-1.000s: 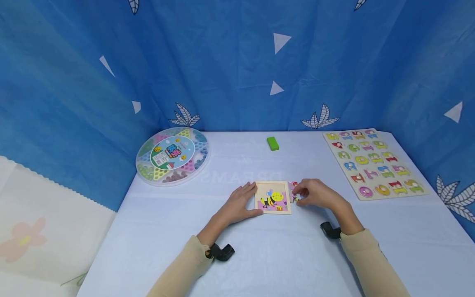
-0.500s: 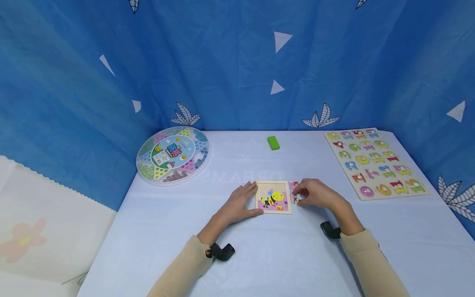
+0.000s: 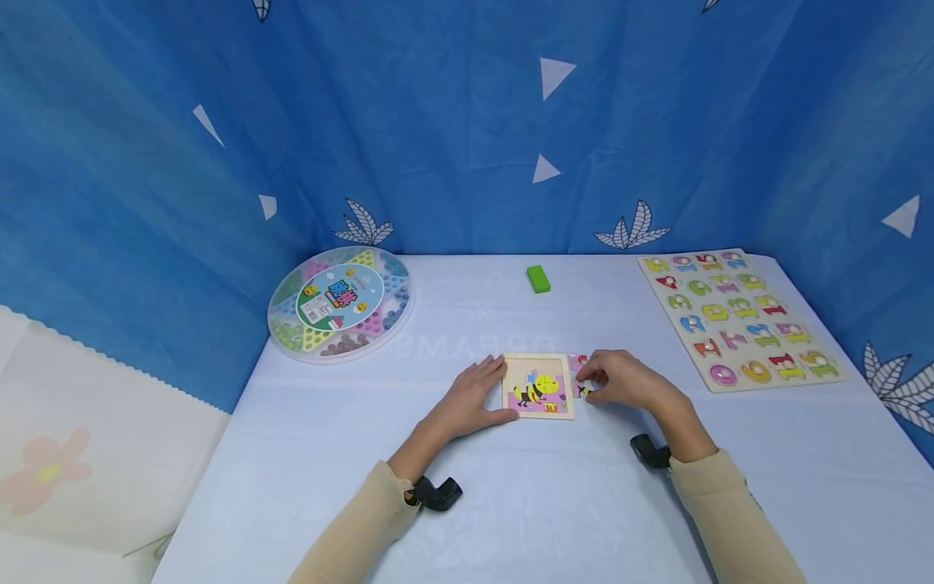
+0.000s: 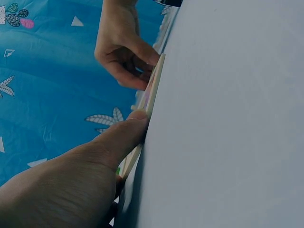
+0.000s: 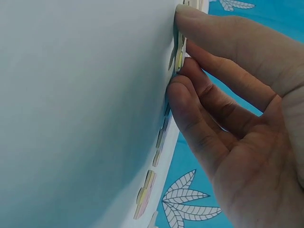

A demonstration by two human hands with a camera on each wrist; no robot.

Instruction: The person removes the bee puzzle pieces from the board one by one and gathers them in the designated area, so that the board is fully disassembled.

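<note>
A square wooden puzzle board (image 3: 522,367) lies on the table with a bee picture partly filled in. Its upper part is bare wood. My left hand (image 3: 467,402) rests against the board's left side, thumb at the near corner and fingers along the left edge, all fairly straight. In the left wrist view the left thumb (image 4: 128,124) touches the board's edge. Just right of the board, my right hand (image 3: 629,381) pinches a small puzzle piece (image 5: 179,60) with yellow on it, mostly covered by the fingers. A pink puzzle piece (image 3: 576,362) lies beside it.
Further loose puzzle pieces (image 5: 144,194) show on the table in the right wrist view. A round Chinese checkers set (image 3: 340,303) stands far left, a green block (image 3: 538,279) at the back, a number puzzle board (image 3: 740,320) at right. Blue curtain (image 3: 467,122) hangs behind.
The right fingers shift very slightly on the puzzle piece beside the board. The left hand and the board keep their places; the head view tilts a little.
</note>
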